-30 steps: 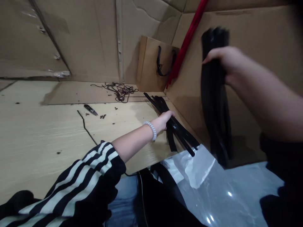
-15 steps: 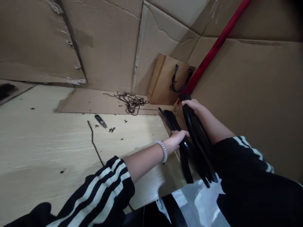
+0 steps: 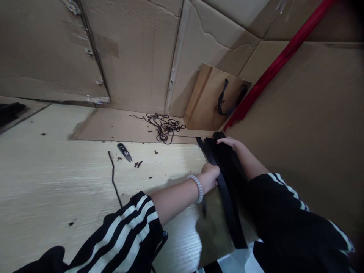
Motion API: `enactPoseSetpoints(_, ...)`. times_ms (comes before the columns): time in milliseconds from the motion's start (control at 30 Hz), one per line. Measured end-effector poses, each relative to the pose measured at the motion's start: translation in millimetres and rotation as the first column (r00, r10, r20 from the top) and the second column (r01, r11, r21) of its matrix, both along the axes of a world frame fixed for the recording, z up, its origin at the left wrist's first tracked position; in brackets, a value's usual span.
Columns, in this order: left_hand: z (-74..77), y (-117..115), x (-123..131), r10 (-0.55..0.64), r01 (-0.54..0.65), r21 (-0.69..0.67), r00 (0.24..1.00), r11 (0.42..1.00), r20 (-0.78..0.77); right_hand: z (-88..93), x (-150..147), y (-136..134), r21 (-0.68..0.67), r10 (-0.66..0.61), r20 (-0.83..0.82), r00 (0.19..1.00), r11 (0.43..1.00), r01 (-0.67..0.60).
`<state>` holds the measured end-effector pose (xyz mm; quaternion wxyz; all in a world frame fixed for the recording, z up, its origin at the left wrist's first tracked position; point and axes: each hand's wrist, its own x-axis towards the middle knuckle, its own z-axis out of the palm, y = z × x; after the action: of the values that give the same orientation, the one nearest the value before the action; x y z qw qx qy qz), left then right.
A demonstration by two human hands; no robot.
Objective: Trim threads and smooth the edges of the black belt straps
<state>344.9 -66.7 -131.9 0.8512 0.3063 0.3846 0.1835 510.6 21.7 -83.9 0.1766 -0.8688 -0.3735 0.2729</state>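
Observation:
Several long, flat black strips [image 3: 227, 195] lie side by side along the right of the table, their far ends by the paper bag. My left hand [image 3: 210, 175], a pale coil band at its wrist, is closed round the edge of the leftmost strip, about a third of the way down. Near the far end, my right hand [image 3: 231, 143] grips the bundle from the right, its fingertips over the top. What the strips are made of I cannot tell. Part of the bundle is hidden under my right sleeve.
Thread snips [image 3: 124, 152] lie on the pale tabletop [image 3: 93, 182] near small dark scraps and a dark cord [image 3: 114, 180]. Tangled dark string [image 3: 166, 127] rests by the cardboard wall. A brown paper bag [image 3: 212, 100] leans in the corner beside a red strip [image 3: 280, 62].
The strips, held up and spread apart before, are now lower and closer together. My right hand has come down with its bundle beside the strip in my left. The view has shifted slightly.

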Motion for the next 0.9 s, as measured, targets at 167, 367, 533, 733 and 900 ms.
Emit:
enactPoseSetpoints(167,7.5,3.1,-4.4,0.022,-0.026,-0.032,0.994,0.999,-0.11,-6.5,4.5,-3.0,0.016,0.065,0.006,0.998,0.998,-0.065)
enactPoseSetpoints(367,27.6,7.0,-21.7,0.004,-0.008,-0.037,0.995,0.999,-0.095,-15.9,3.8,-0.2,0.136,0.138,0.123,0.983,0.979,-0.154)
enactPoseSetpoints(533,56.0,19.5,-51.2,0.064,-0.063,0.059,0.998,0.996,-0.024,-13.2,2.0,-2.9,0.259,0.119,0.322,0.939,0.943,-0.208)
enactPoseSetpoints(733,94.1,42.4,-119.6,0.28,-0.291,0.317,0.956,0.902,0.082,8.9,-31.3,-28.9,0.463,0.121,0.449,0.885,0.816,-0.346)
enactPoseSetpoints(900,135.8,48.3,-198.1,0.477,-0.544,0.505,0.837,0.67,0.269,11.7,-106.5,-88.8,0.555,0.288,0.464,0.838,0.643,-0.529)
